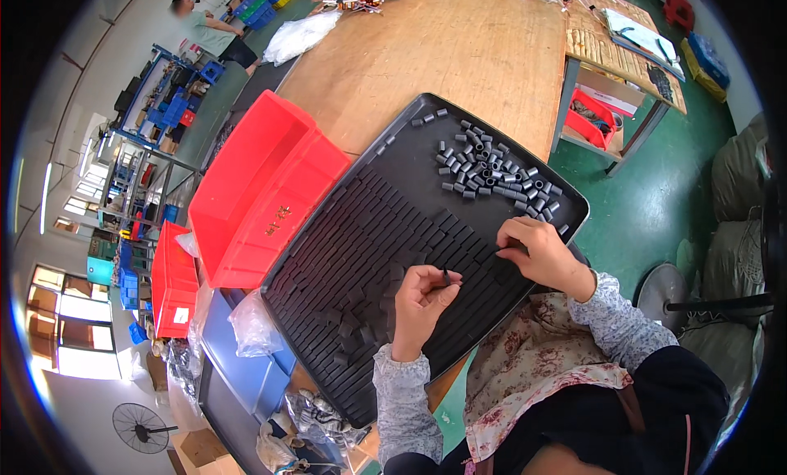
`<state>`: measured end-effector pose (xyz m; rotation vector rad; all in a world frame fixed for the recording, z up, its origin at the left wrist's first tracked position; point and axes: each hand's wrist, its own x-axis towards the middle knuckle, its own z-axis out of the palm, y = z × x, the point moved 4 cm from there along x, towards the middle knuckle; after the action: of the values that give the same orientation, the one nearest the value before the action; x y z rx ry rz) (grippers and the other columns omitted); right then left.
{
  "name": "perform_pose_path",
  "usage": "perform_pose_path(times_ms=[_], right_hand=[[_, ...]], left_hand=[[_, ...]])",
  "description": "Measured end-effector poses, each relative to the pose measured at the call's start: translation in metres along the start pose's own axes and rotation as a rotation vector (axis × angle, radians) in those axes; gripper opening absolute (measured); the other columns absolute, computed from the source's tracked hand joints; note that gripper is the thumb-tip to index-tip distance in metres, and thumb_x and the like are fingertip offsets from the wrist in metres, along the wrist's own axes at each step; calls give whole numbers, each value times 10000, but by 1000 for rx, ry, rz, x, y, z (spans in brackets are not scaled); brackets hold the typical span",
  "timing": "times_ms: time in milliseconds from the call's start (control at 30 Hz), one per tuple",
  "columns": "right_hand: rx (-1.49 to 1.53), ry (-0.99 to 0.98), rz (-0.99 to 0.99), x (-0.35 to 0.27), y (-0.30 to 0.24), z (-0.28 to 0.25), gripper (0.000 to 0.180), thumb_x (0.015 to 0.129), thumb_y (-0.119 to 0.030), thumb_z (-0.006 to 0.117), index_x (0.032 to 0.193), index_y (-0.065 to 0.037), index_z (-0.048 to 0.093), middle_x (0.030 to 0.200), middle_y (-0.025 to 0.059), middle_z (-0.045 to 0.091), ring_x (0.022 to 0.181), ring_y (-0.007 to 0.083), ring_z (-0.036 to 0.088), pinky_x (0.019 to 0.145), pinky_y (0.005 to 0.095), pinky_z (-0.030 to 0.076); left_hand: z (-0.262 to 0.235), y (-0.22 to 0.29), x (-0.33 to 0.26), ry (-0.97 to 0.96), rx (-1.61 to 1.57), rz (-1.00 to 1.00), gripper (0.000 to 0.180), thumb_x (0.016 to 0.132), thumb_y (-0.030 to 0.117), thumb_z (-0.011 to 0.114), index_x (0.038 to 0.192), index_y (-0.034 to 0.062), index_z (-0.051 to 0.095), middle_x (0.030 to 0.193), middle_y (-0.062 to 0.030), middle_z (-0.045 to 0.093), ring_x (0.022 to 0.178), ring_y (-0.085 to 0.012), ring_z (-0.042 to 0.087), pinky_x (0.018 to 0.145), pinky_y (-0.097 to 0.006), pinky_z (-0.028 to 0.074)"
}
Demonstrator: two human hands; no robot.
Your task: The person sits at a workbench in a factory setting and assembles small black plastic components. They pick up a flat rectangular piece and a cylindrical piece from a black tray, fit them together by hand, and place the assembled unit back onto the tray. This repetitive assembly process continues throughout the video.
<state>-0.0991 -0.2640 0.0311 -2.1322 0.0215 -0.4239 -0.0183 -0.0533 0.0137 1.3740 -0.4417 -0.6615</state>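
A black tray (438, 106) lies tilted across the workbench in front of me. Close rows of short black tubes (369, 229) cover much of it. Loose black tubes (488, 168) are heaped at its far right, some showing their hollow ends. Over the rows at the near left lie scattered dark pieces (352, 323). My left hand (422, 303) is closed above the rows, pinching a small black piece (447, 275) between thumb and fingers. At the right ends of the rows, my right hand (537, 254) has its thumb and fingertips together; whatever they pinch is hidden.
Left of the tray stand a large red bin (262, 188) and a smaller red bin (174, 286). Blue panels (246, 352) and plastic bags (256, 323) lie nearby. The wooden bench (443, 49) extends beyond. A person (209, 32) stands far left; a fan (662, 295) is at right.
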Motion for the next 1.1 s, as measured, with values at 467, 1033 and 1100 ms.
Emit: perform_pose_path(times_ms=[467,1033,1100], right_hand=[[642,-133,171,2,-15,49,114,836,-17,719,891,-9,619,887,34,640,834,97,615,733,264,499],[493,34,9,41,-10,40,90,776,70,690,833,9,654,963,94,678,861,183,642,762,301,514],[507,133,79,59,4,45,51,807,58,669,844,29,652,894,94,690,793,123,652,686,259,521]], left_hand=[[-4,-20,-5,-64,102,-83,272,837,-54,706,1103,-65,650,959,-98,701,867,-141,675,803,-259,557],[-29,22,0,233,698,370,293,855,140,735,1116,19,681,1156,-84,653,1091,-191,595,949,-320,461],[-32,30,0,304,949,426,356,833,184,741,1152,44,673,1224,-100,617,1202,-271,520,1028,-387,397]])
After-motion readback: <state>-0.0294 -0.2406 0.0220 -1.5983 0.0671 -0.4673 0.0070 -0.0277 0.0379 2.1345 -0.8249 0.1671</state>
